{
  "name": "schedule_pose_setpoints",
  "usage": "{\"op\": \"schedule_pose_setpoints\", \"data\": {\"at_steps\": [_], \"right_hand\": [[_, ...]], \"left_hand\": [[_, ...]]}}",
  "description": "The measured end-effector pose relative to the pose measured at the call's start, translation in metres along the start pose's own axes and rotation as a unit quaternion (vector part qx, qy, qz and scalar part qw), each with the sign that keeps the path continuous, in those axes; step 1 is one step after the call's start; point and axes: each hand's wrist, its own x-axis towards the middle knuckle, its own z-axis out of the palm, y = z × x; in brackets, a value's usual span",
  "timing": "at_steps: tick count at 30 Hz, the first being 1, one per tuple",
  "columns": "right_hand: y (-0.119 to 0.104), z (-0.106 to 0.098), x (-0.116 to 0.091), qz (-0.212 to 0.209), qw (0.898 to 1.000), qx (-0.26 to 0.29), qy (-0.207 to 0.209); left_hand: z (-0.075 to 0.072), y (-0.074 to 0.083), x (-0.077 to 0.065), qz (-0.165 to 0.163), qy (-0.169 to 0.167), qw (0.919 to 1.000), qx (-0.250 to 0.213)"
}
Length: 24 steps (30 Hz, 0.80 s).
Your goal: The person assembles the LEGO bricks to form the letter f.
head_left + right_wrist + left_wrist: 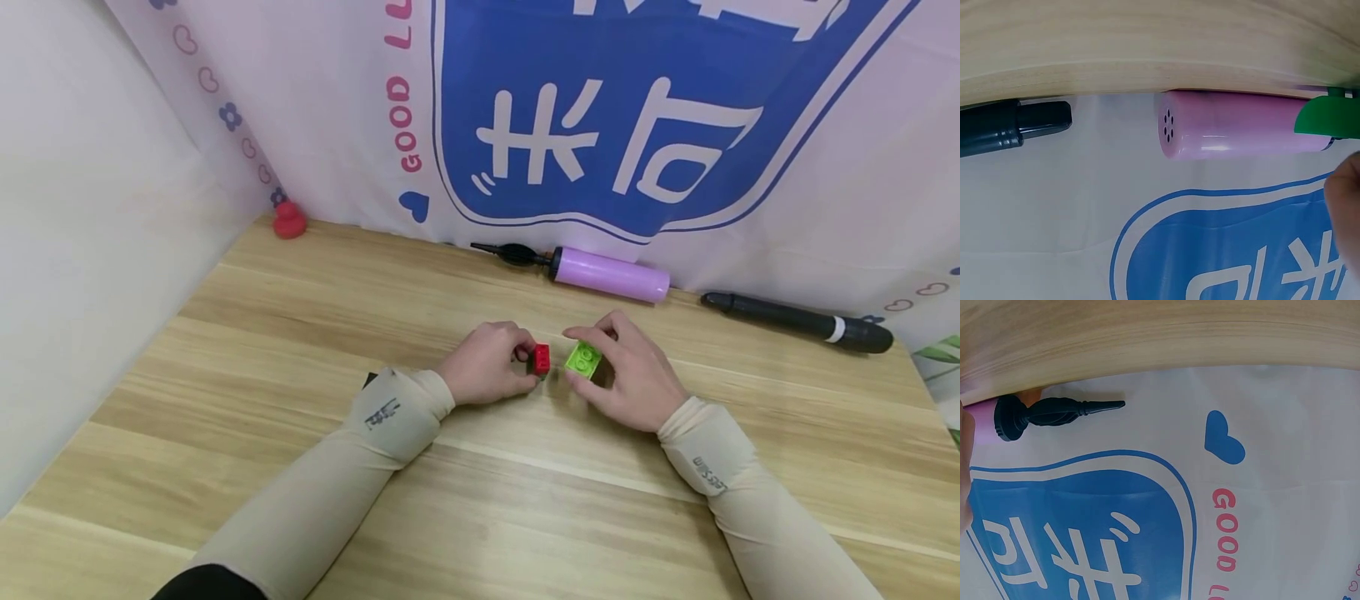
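In the head view my left hand (487,364) pinches a small red toy building brick (542,358) between thumb and fingers. Just right of it, a lime green toy building brick (585,359) is gripped by my right hand (636,377), its round studs facing up. A narrow gap separates the two bricks, close over the table. The right wrist view catches the green brick (1330,117) at the edge, with a rounded side and part of the hand (1346,209) below. Only a sliver of the left hand (965,462) shows in the left wrist view; the red brick is hidden there.
A purple hand pump (611,275) with a black nozzle lies along the back of the wooden table (480,517). To its right is a black cylindrical object (795,321) with a white band. A red rounded object (288,221) stands at the back left corner. A printed cloth (322,108) hangs behind.
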Motion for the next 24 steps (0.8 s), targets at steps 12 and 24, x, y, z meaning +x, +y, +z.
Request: {"op": "schedule_pose_setpoints", "data": {"at_steps": [12, 24], "right_hand": [[-0.0018, 0.0014, 0.0039, 0.013, 0.987, 0.094, 0.13], [-0.006, 0.0027, 0.0051, 0.023, 0.986, 0.096, 0.133]], "left_hand": [[0.0017, -0.0002, 0.0004, 0.018, 0.003, 0.9998, 0.012], [0.0011, -0.0004, 0.0, 0.017, 0.003, 0.9998, 0.011]]}}
